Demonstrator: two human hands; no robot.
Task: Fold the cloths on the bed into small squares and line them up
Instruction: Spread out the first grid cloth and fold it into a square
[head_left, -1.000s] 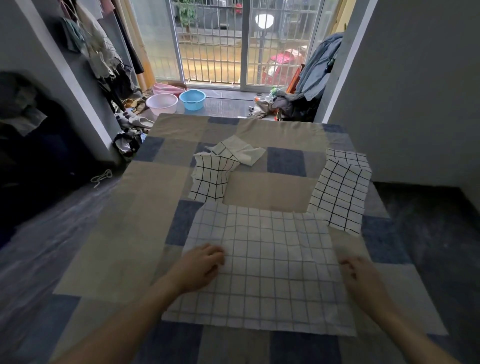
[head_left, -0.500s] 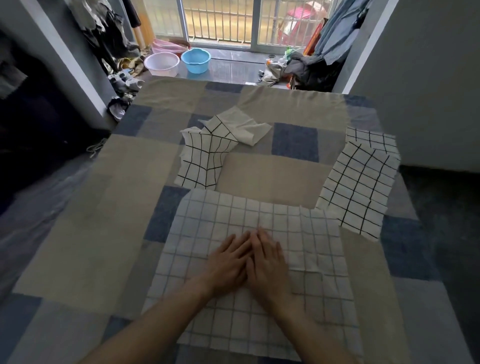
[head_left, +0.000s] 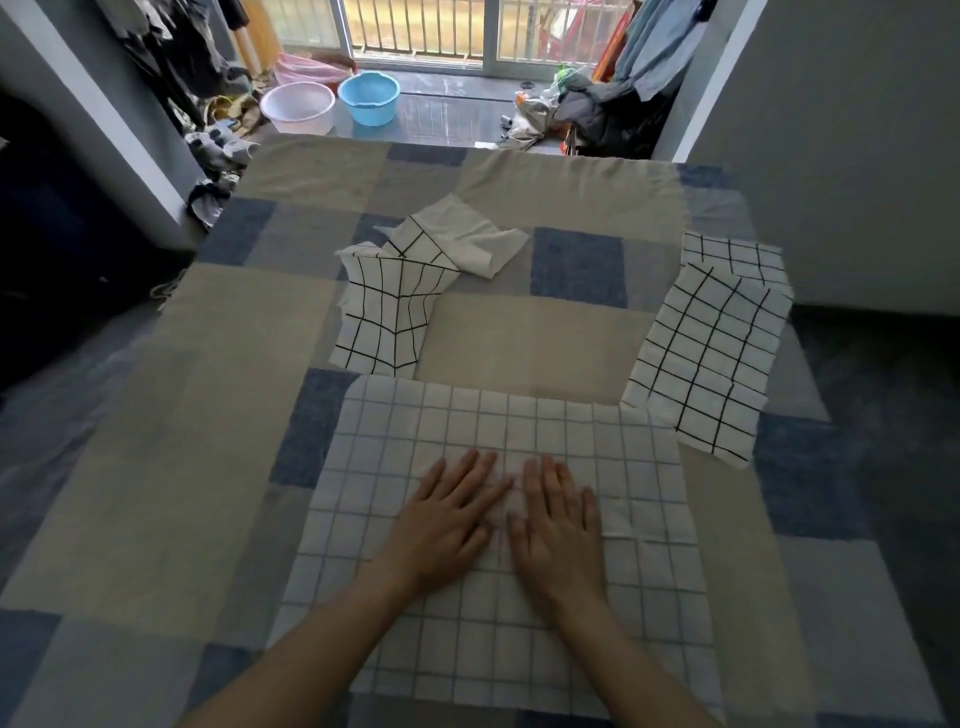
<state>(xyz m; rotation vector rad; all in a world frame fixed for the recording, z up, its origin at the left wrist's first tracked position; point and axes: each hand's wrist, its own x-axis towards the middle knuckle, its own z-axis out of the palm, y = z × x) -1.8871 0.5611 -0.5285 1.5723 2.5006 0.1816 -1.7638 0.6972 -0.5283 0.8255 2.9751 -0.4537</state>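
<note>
A large white cloth with a pale blue grid (head_left: 639, 447) lies spread flat on the bed (head_left: 171, 467) in front of me. My left hand (head_left: 452, 519) and my right hand (head_left: 558, 525) press flat on its middle, side by side, fingers straight. Beyond it on the left lies a crumpled white cloth with black grid lines (head_left: 389, 306), with a plain white piece (head_left: 467, 239) behind it. At the right lies a flat black-grid cloth (head_left: 711, 353), overlapping a smaller one (head_left: 732, 257) behind it.
The bed has a patchwork cover of beige, blue and grey. Past its far edge stand a pink basin (head_left: 297, 106) and a blue basin (head_left: 370, 96) on the floor. Clothes hang at the left wall (head_left: 171, 52) and the right (head_left: 644, 57). A grey wall (head_left: 841, 156) borders the right side.
My hands came from the cloth's left and right sides to its middle, and have since drawn slightly apart. The view has tilted down and come closer to the bed.
</note>
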